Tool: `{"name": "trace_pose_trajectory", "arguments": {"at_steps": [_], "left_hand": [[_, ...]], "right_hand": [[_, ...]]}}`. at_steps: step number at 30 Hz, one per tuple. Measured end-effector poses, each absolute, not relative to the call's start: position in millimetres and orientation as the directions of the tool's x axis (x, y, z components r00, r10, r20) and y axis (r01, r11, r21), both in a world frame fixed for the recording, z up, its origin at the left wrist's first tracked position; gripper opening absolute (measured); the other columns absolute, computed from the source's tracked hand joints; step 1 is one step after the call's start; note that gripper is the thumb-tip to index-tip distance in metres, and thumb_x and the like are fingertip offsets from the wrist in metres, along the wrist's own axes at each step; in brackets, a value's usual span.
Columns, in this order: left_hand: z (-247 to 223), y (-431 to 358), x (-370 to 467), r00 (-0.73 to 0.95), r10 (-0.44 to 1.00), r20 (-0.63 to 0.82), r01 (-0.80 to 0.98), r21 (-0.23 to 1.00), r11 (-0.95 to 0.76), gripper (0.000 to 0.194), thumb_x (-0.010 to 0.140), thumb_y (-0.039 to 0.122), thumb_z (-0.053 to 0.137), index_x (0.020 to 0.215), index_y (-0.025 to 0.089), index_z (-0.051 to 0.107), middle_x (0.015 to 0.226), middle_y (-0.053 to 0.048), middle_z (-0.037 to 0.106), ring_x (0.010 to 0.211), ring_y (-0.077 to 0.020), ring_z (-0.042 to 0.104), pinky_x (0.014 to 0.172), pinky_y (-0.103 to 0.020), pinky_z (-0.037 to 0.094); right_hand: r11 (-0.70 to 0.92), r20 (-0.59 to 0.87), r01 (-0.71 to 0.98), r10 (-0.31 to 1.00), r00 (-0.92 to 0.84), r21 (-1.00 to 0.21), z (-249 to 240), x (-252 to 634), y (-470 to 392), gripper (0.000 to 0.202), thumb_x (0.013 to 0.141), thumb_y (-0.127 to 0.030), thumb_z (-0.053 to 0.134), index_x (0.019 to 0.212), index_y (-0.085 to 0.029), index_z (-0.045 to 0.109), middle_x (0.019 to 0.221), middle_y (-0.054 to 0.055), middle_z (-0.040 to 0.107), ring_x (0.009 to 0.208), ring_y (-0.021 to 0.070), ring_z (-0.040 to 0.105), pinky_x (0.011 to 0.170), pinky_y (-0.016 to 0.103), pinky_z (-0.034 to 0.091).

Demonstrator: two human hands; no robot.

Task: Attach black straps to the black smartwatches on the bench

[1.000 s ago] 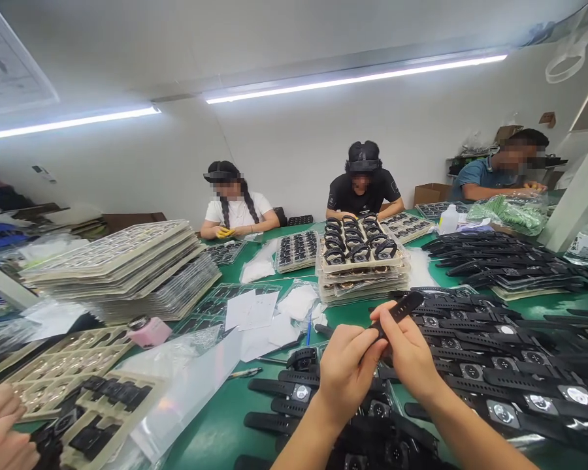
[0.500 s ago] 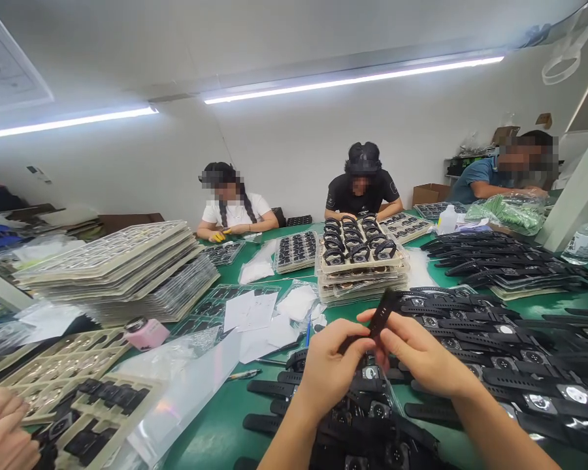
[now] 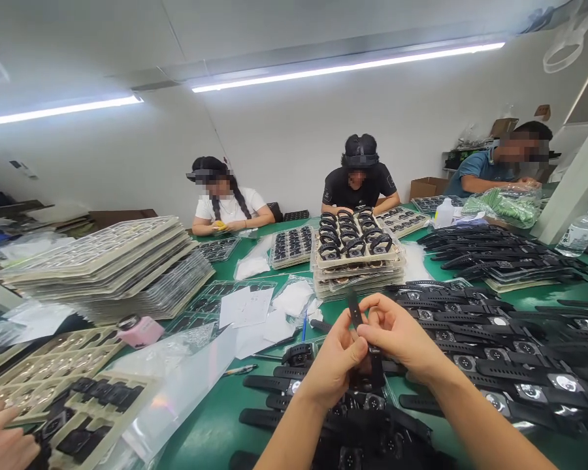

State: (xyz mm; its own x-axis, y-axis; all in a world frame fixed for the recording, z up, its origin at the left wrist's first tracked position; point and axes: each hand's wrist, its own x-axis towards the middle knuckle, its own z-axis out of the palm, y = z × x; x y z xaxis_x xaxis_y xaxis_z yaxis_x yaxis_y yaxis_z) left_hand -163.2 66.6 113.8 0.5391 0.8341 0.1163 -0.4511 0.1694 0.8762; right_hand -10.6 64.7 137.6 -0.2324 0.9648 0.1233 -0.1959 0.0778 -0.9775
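In front of me both hands hold one black watch strap, its upper end (image 3: 354,308) sticking up above the fingers and its lower part hanging below them. My left hand (image 3: 337,358) pinches it from the left side, thumb toward the middle. From the right, my right hand (image 3: 396,331) has thumb and bent fingers closed on the same strap. Whether a watch body is attached is hidden by the fingers. Beneath the hands lies a pile of black smartwatches (image 3: 372,401) with straps stretched out. More smartwatches (image 3: 494,354) lie in overlapping rows to the right.
Cream trays of watches (image 3: 355,261) are stacked ahead. A tall tray stack (image 3: 93,258), a pink bottle (image 3: 141,331) and clear plastic sheeting (image 3: 176,398) are at left. Another person's hand (image 3: 4,434) is at the left edge. Several co-workers sit opposite.
The strap has turned from leaning right to nearly upright, slightly left of before. My right hand has shifted left and up, and its fingers now curl over the strap. The view has tilted slightly.
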Motion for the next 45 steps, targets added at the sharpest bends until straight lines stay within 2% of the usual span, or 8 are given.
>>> {"name": "trace_pose_trajectory", "arguments": {"at_steps": [5,11,18,24,30,37,41,45], "left_hand": [[112,67,-167,0.515,0.848,0.127,-0.48,0.862,0.162,0.066,0.067,0.052,0.094,0.117,0.021,0.064,0.088,0.002,0.057,0.058,-0.0051,0.045,0.049,-0.016,0.037],[106,70,-167,0.535,0.839,0.099,-0.494,0.842,0.216,0.056,0.067,0.057,0.092,0.097,0.02,0.064,0.077,0.005,0.05,0.052,-0.0032,0.034,0.049,-0.018,0.033],[129,59,-169,0.285,0.929,0.236,-0.093,0.971,-0.218,0.034,0.083,0.037,0.083,0.096,0.02,0.057,0.091,0.0,0.062,0.083,-0.0156,0.06,0.074,-0.026,0.047],[141,52,-178,0.384,0.887,0.256,0.035,0.956,-0.291,0.035,0.083,0.013,0.073,0.109,0.024,0.054,0.107,-0.003,0.066,0.104,-0.02,0.063,0.092,-0.033,0.047],[143,57,-180,0.427,0.886,0.18,0.056,0.973,-0.224,0.052,0.078,0.016,0.078,0.125,0.024,0.058,0.121,-0.007,0.07,0.118,-0.0248,0.063,0.107,-0.039,0.045],[136,63,-174,0.379,0.907,0.182,-0.01,0.981,-0.193,0.026,0.086,0.032,0.075,0.108,0.018,0.078,0.104,-0.009,0.078,0.095,-0.024,0.068,0.086,-0.034,0.054],[134,62,-171,0.323,0.92,0.223,-0.117,0.974,-0.194,0.034,0.08,0.04,0.083,0.106,0.018,0.08,0.103,-0.009,0.078,0.095,-0.0237,0.068,0.086,-0.033,0.055],[134,59,-169,0.281,0.933,0.224,-0.182,0.967,-0.177,0.038,0.075,0.044,0.088,0.102,0.018,0.08,0.101,-0.008,0.078,0.093,-0.0223,0.069,0.088,-0.032,0.056]], "right_hand": [[0.15,0.206,-0.213,0.94,-0.272,-0.965,138,-10,62,0.027,0.081,-0.025,0.078,0.106,-0.023,0.071,0.09,-0.002,0.063,0.084,0.015,0.057,0.074,0.025,0.048],[0.091,0.15,-0.219,0.952,-0.266,-0.971,136,-16,59,0.023,0.082,-0.03,0.077,0.103,-0.023,0.069,0.074,-0.005,0.055,0.071,0.0154,0.056,0.066,0.027,0.051],[0.441,0.424,0.005,0.866,-0.263,-0.898,138,-9,54,0.019,0.094,-0.035,0.067,0.111,-0.026,0.072,0.108,0.006,0.067,0.097,0.0231,0.063,0.084,0.036,0.053],[0.538,0.538,-0.021,0.843,0.002,-0.843,122,-19,55,0.016,0.107,-0.037,0.051,0.104,-0.024,0.061,0.089,0.002,0.068,0.08,0.0184,0.066,0.075,0.031,0.055],[0.655,0.648,0.065,0.72,0.25,-0.753,110,-20,61,0.021,0.11,-0.04,0.044,0.095,-0.025,0.049,0.075,-0.004,0.054,0.064,0.0142,0.054,0.064,0.028,0.047],[0.735,0.743,0.131,0.637,0.205,-0.666,106,-13,61,0.033,0.11,-0.044,0.041,0.134,-0.029,0.059,0.079,0.0,0.059,0.068,0.0185,0.056,0.065,0.033,0.049],[0.741,0.8,0.302,0.567,0.195,-0.599,108,-14,58,0.025,0.106,-0.033,0.049,0.105,-0.026,0.073,0.081,0.004,0.063,0.072,0.0217,0.06,0.065,0.036,0.048],[0.739,0.813,0.341,0.507,0.287,-0.581,109,-16,58,0.022,0.103,-0.02,0.049,0.089,-0.025,0.066,0.079,0.003,0.063,0.071,0.0209,0.059,0.066,0.035,0.047]]}}
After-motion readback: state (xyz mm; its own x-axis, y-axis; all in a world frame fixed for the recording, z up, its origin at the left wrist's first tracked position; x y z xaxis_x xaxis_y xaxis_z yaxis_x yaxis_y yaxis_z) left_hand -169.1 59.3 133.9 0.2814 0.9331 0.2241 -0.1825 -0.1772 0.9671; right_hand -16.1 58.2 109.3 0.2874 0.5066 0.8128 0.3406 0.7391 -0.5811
